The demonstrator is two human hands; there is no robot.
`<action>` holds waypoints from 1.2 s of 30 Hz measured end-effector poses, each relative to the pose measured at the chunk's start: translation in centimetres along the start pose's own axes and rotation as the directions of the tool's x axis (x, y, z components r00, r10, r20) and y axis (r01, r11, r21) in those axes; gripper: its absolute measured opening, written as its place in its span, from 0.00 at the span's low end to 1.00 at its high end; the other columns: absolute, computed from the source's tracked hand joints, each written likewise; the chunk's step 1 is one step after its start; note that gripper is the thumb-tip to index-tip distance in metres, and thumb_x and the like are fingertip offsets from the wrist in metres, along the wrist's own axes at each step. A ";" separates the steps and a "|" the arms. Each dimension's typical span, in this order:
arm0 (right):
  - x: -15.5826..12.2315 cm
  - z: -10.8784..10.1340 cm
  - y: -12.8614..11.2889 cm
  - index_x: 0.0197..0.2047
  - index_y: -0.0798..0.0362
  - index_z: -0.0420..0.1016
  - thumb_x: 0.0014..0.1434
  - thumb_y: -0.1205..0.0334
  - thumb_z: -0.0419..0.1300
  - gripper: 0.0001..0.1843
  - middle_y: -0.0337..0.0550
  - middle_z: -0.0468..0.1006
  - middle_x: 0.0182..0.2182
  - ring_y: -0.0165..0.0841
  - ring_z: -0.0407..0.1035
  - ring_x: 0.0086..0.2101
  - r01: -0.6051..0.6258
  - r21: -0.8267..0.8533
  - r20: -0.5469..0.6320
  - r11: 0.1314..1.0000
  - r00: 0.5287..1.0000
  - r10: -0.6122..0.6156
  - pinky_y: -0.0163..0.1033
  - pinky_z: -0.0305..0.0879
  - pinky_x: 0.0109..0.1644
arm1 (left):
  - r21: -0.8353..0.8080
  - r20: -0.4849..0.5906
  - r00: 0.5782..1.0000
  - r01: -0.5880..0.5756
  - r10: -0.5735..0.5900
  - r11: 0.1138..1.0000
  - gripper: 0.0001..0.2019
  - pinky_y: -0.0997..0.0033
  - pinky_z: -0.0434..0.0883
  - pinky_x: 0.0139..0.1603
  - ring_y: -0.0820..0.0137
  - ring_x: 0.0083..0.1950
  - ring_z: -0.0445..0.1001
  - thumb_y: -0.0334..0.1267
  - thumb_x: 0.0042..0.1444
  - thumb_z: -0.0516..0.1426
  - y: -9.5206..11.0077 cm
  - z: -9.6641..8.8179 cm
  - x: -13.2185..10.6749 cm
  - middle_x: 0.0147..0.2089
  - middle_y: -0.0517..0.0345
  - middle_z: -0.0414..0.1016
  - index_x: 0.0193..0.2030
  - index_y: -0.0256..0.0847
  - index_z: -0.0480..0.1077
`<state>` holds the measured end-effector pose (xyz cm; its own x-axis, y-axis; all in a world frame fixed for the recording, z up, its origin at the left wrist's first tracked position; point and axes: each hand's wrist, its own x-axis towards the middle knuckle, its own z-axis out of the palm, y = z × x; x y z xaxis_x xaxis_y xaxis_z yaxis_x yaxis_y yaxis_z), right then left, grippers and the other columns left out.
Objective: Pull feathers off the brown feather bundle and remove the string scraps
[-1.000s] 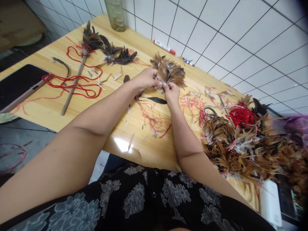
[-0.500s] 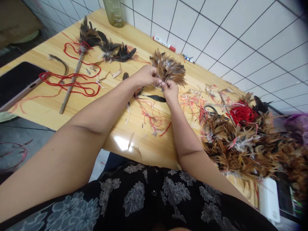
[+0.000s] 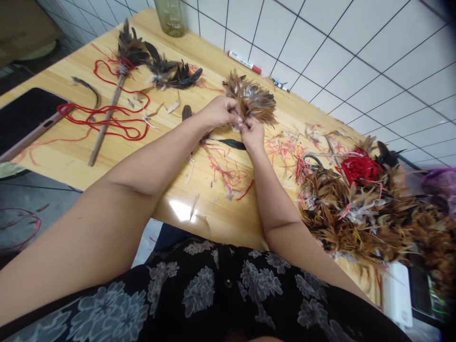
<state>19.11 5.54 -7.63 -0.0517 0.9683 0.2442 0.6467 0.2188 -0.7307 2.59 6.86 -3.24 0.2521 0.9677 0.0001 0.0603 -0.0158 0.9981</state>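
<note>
A bundle of brown feathers (image 3: pixel 253 97) lies fanned out on the wooden table (image 3: pixel 199 209), its tips pointing away from me. At its near end, my left hand (image 3: pixel 223 113) is closed with thumb and finger pinched on the bundle's base. My right hand (image 3: pixel 253 134) pinches the same base from the right, the two thumbs nearly touching. What exactly sits between the fingertips is too small to make out. One dark feather (image 3: pixel 231 143) lies just left of my right hand. Scraps of red string (image 3: pixel 228 178) are scattered nearer to me.
On the left lie a stick (image 3: pixel 106 123) with dark feathers tied to its end, looped red cord (image 3: pixel 124 128) and a phone (image 3: pixel 28 118). A large heap of brown feathers (image 3: pixel 356 218) fills the right. Markers (image 3: pixel 244 61) and a green bottle (image 3: pixel 169 19) stand near the tiled wall.
Both hands stay at the base of the feather bundle, with only slight shifts of the fingers. The view has tilted a little.
</note>
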 end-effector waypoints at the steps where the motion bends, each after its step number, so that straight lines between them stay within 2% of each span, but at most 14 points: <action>1: -0.1 0.1 0.0 0.26 0.47 0.64 0.67 0.70 0.68 0.22 0.39 0.71 0.31 0.39 0.71 0.40 -0.004 -0.014 -0.014 1.000 1.000 0.004 0.47 0.73 0.56 | -0.014 -0.008 1.000 -0.007 0.007 1.000 0.14 0.70 0.69 0.41 0.72 0.30 0.74 0.14 0.53 0.68 -0.2 0.1 0.1 0.26 0.61 0.76 0.28 0.37 0.75; 8: -0.2 1.0 0.2 0.30 0.48 0.70 0.72 0.64 0.67 0.18 0.41 0.72 0.35 0.40 0.72 0.42 -0.008 -0.064 -0.049 0.998 0.999 0.005 0.51 0.76 0.61 | -0.041 -0.075 0.996 -0.041 0.038 0.998 0.17 0.71 0.65 0.38 0.74 0.30 0.69 0.14 0.51 0.68 -0.7 0.3 0.6 0.26 0.64 0.73 0.26 0.40 0.72; 14: -0.2 1.2 0.5 0.43 0.51 0.82 0.77 0.58 0.66 0.09 0.44 0.77 0.40 0.42 0.76 0.46 0.041 -0.046 -0.079 0.998 0.996 -0.044 0.52 0.77 0.65 | -0.164 -0.115 0.993 -0.013 -0.006 0.986 0.17 0.72 0.68 0.39 0.74 0.31 0.71 0.15 0.53 0.70 -0.6 0.4 0.5 0.27 0.63 0.74 0.27 0.39 0.74; 19: 0.2 1.5 2.0 0.55 0.50 0.84 0.79 0.49 0.65 0.14 0.44 0.78 0.41 0.40 0.76 0.45 0.110 0.011 -0.120 0.994 0.987 -0.108 0.52 0.78 0.64 | -0.239 -0.147 0.987 0.026 -0.062 0.971 0.18 0.72 0.68 0.40 0.75 0.29 0.70 0.12 0.57 0.67 -0.1 0.9 0.2 0.26 0.64 0.73 0.27 0.38 0.72; 21: 0.4 1.7 2.6 0.53 0.50 0.84 0.79 0.48 0.65 0.15 0.43 0.78 0.40 0.40 0.76 0.44 0.127 0.019 -0.107 0.992 0.987 -0.124 0.52 0.79 0.64 | -0.247 -0.136 0.987 0.046 -0.082 0.968 0.19 0.71 0.67 0.40 0.75 0.28 0.70 0.11 0.58 0.66 0.2 0.9 0.1 0.26 0.64 0.73 0.26 0.38 0.72; 24: 0.8 2.0 3.3 0.45 0.50 0.84 0.79 0.46 0.64 0.17 0.42 0.77 0.38 0.40 0.76 0.44 0.153 0.044 -0.080 0.987 0.986 -0.149 0.52 0.79 0.64 | -0.263 -0.082 0.991 0.082 -0.107 0.961 0.19 0.72 0.67 0.40 0.75 0.28 0.71 0.11 0.58 0.67 0.6 0.8 -0.2 0.26 0.63 0.73 0.26 0.37 0.73; 29: 1.2 2.2 3.8 0.35 0.49 0.77 0.80 0.41 0.61 0.25 0.41 0.76 0.36 0.39 0.76 0.43 0.149 0.110 -0.043 0.983 0.989 -0.145 0.51 0.79 0.64 | -0.322 0.042 0.993 0.118 -0.110 0.939 0.19 0.71 0.71 0.41 0.73 0.29 0.76 0.18 0.56 0.76 0.5 0.2 -0.4 0.26 0.61 0.75 0.26 0.36 0.73; 36: 0.6 1.1 2.4 0.34 0.48 0.71 0.81 0.54 0.58 0.20 0.44 0.80 0.40 0.39 0.76 0.46 0.072 0.143 0.061 0.987 0.995 -0.081 0.49 0.76 0.63 | -0.248 0.196 0.981 0.047 0.003 0.968 0.18 0.71 0.75 0.41 0.69 0.32 0.80 0.33 0.48 0.84 0.1 -1.0 -0.1 0.29 0.54 0.82 0.27 0.36 0.79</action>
<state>19.77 6.79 -9.89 -0.1500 0.9530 0.2634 0.5261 0.3025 -0.7948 1.59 6.97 -3.11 0.4365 0.8996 -0.0096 -0.1693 0.0926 0.9812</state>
